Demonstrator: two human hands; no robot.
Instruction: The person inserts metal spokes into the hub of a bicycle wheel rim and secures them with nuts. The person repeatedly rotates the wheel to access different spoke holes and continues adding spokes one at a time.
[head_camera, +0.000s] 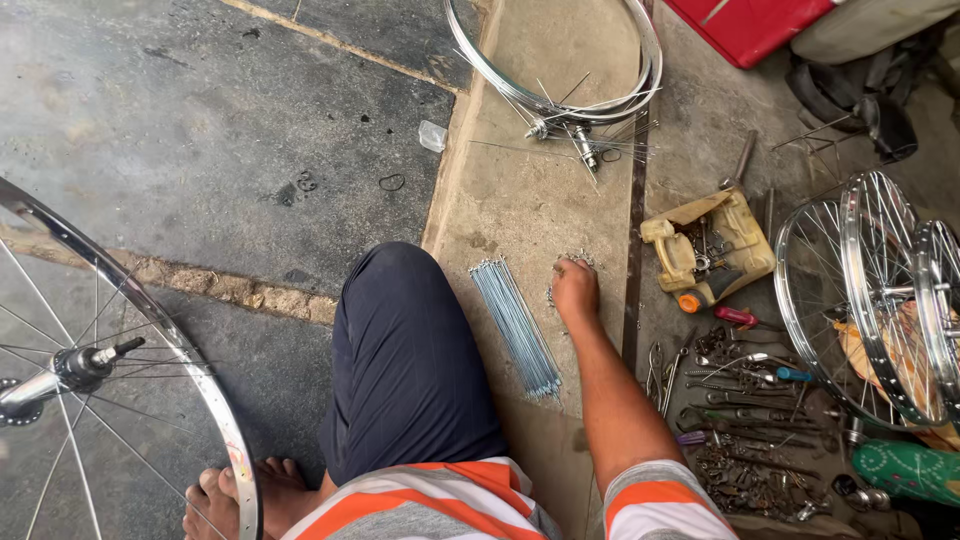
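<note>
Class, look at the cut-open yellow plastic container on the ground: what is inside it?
Inside the cut-open yellow plastic container lies a jumble of small dark metal parts, too small to tell apart. Whatever sits beneath that jumble is covered. The person's right hand rests elsewhere, on small silver pieces.

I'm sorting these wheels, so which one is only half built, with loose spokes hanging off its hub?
The bare rim lying flat at the top, its hub and spokes spilling out. The other wheels are fully laced.
</note>
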